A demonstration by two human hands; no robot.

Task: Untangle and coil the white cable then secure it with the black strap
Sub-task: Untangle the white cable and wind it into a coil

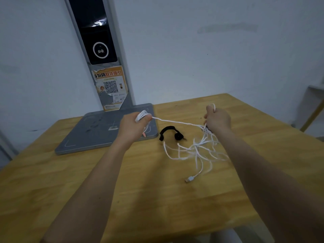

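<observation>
Now white cable (177, 122) taut between both hands (134, 126)

Both arms outstretched — left grip (134, 125), right grip (218, 120) clenched.

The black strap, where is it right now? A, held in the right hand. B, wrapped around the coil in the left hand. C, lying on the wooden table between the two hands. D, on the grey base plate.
C: the black strap lies loose on the wooden table, between the left hand and the right hand, which both hold the white cable.
</observation>
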